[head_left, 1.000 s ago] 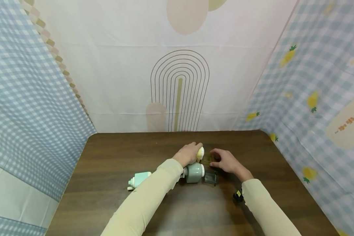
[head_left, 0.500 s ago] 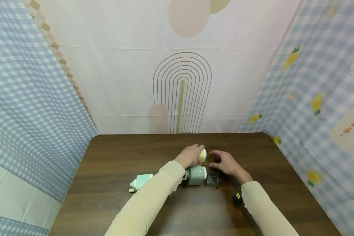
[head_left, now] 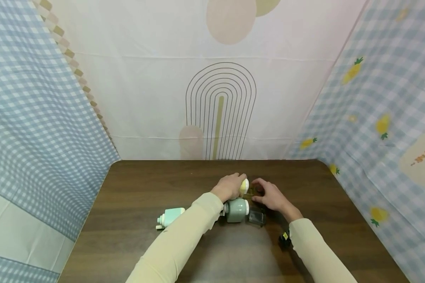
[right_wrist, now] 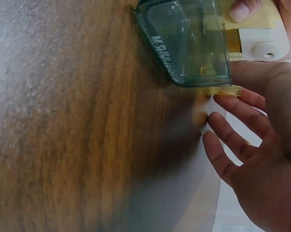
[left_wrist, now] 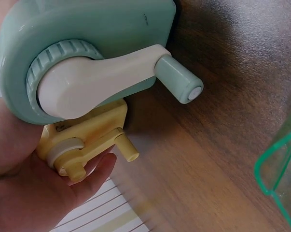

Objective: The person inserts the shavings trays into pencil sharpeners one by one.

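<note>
My left hand (head_left: 228, 186) grips a yellow crank pencil sharpener (left_wrist: 102, 123) that lies on its side, its pale end facing right. Just across from that end, my right hand (head_left: 272, 195) holds a clear yellow shavings drawer (right_wrist: 226, 91) between thumb and fingers; most of this drawer is hidden in the right wrist view. A grey-green crank sharpener (head_left: 236, 210) lies on the near side of the yellow one, beneath my left forearm. Beside its right end sits a clear dark-green drawer (right_wrist: 188, 38), apart from my right hand.
Further left on the brown wooden table (head_left: 148, 181) lies a mint-green sharpener (head_left: 172, 216), partly behind my left sleeve. A small black object with a yellow patch (head_left: 284, 240) lies next to my right sleeve. Patterned cloths hang behind the table and at both sides.
The head view has shifted slightly. My right hand with the yellow drawer has come a little left, closer to the yellow sharpener. My left hand keeps its grip.
</note>
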The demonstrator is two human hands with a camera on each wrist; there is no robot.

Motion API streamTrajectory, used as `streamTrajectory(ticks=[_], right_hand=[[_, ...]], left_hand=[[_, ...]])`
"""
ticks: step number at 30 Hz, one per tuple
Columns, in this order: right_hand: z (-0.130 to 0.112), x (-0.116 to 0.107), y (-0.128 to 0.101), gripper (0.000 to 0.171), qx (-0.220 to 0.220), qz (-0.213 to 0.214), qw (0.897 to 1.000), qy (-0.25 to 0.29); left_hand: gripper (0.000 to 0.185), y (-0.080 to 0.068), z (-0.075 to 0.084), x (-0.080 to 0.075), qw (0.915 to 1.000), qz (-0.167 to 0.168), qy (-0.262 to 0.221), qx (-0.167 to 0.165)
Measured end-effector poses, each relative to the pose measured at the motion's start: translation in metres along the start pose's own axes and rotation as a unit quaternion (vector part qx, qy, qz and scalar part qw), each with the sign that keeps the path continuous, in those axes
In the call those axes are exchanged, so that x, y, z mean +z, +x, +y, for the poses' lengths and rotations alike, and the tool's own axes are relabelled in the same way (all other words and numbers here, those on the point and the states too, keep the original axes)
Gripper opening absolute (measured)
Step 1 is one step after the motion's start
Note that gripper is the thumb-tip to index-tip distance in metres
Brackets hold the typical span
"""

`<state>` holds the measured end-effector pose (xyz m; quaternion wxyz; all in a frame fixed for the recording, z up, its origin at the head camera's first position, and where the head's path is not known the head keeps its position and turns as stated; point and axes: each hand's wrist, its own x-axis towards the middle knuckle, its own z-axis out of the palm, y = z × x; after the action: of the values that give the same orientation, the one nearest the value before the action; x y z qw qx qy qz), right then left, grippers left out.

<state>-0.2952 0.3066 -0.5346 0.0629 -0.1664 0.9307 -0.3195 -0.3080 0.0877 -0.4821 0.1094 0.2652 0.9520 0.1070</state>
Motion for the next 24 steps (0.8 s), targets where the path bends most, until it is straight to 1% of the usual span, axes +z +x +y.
streamTrajectory(ticks=[6,12,17,24], right_hand=[[0.0021,0.0018,-0.0006,0.051,0.004,0.001,1.0,0.011],[0.0035,0.0023,-0.001,0.049,0.008,0.006,1.0,0.018],[0.0025,0.0032,-0.0008,0.048,0.006,0.008,1.0,0.016],[0.0021,0.006,-0.0006,0.048,0.001,0.013,1.0,0.011]], left_hand=[[0.054,0.0018,-0.002,0.0008,1.0,-0.004,0.001,-0.003],[0.054,0.0006,-0.002,-0.0004,1.0,0.004,0.007,0.001],[0.052,-0.0007,-0.0018,-0.0013,1.0,0.007,0.007,-0.001],[0.05,-0.0014,-0.0007,-0.0021,1.0,-0.001,0.004,-0.002]])
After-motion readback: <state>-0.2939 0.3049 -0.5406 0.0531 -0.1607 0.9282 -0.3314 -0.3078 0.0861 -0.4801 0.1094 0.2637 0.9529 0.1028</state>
